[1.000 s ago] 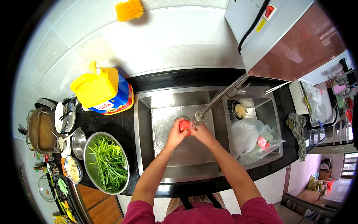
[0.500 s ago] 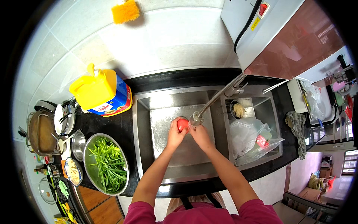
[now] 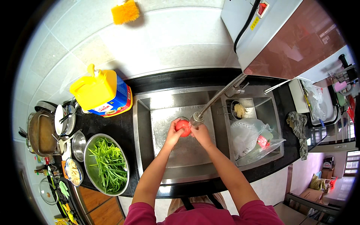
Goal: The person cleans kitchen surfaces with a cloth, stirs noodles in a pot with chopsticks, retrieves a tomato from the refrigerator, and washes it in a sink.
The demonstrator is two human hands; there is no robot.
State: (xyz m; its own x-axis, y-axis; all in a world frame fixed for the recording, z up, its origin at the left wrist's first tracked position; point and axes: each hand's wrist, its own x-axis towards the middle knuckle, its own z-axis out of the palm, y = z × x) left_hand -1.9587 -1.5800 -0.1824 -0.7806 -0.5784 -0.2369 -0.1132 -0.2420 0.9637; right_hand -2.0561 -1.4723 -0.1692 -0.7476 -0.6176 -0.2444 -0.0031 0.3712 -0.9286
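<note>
Over the large steel sink basin (image 3: 187, 157) I hold a red, round, glossy tomato (image 3: 184, 126) low beneath the tap. My left hand (image 3: 173, 134) wraps its left side, with the thumb lying across the front. Against the tomato's right edge, my right hand (image 3: 201, 134) is closed, its fingertips partly hidden behind the tap's spray head (image 3: 197, 119). The flexible metal tap hose (image 3: 222, 93) comes down from the back right to just above that hand. What lies under the tomato is hard to make out.
On the left counter stand a steel bowl of cut green vegetables (image 3: 108, 165), a small metal bowl (image 3: 78, 145) and a blue-and-yellow jug (image 3: 103, 93). The smaller right basin holds plastic bags (image 3: 245, 138) and a bowl with a scrubber (image 3: 239, 110). A camouflage cloth (image 3: 298, 131) hangs at right.
The tomato has turned in my hands and more of its red surface shows. My left thumb now lies across its front; both hands stay under the tap.
</note>
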